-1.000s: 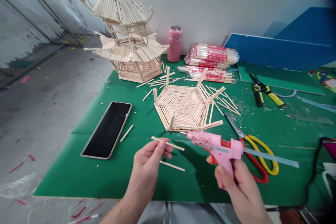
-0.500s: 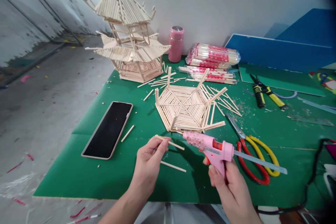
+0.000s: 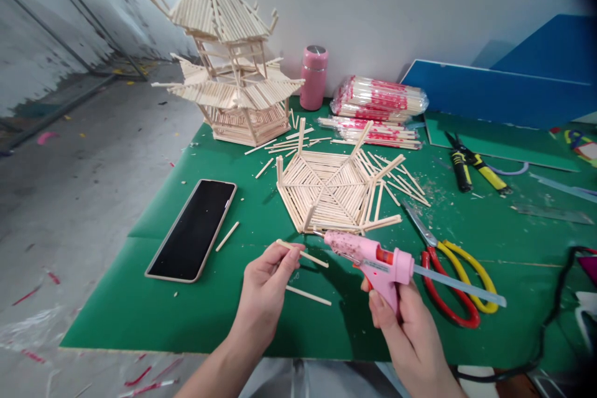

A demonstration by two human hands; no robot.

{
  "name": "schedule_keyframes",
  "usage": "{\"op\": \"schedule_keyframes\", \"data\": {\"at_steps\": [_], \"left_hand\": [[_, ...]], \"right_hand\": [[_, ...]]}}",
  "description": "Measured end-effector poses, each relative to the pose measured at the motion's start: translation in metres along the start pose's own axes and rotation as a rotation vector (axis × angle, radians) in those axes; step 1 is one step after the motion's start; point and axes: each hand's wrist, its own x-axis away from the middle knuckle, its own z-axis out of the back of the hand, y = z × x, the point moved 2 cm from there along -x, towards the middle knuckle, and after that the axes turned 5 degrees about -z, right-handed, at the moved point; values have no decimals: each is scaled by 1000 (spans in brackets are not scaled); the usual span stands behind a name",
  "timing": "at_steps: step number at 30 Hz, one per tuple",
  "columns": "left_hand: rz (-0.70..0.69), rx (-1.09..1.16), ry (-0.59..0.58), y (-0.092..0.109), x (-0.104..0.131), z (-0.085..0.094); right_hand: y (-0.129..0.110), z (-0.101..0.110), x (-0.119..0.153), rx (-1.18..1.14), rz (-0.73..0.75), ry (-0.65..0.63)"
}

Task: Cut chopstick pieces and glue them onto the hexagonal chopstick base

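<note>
My left hand (image 3: 270, 280) pinches a short wooden stick (image 3: 310, 256) between thumb and fingers, just in front of a hexagonal stick base (image 3: 326, 189) with upright posts at its corners. Wrapped around the handle of a pink hot glue gun (image 3: 368, 255) is my right hand (image 3: 405, 317). A clear glue stick (image 3: 461, 286) juts from the gun's rear. The metal nozzle points left, close to the base's near edge; whether it touches cannot be made out. Another loose wooden stick (image 3: 308, 296) lies on the green table between my hands.
A pagoda model of sticks (image 3: 237, 93) stands at the back left, beside a pink flask (image 3: 314, 78) and bagged sticks (image 3: 380, 99). A phone (image 3: 192, 230) lies left. Red-and-yellow scissors (image 3: 450, 267) and pliers (image 3: 476, 165) lie right. A black cord (image 3: 550, 323) runs along the right edge.
The glue gun and my right hand have shifted very slightly left. My left hand and its stick stay almost still.
</note>
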Motion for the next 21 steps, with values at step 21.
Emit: {"op": "schedule_keyframes", "data": {"at_steps": [21], "left_hand": [[-48, -65, -66, -4, -2, 2]], "right_hand": [[0, 1, 0, 13, 1, -26]]}}
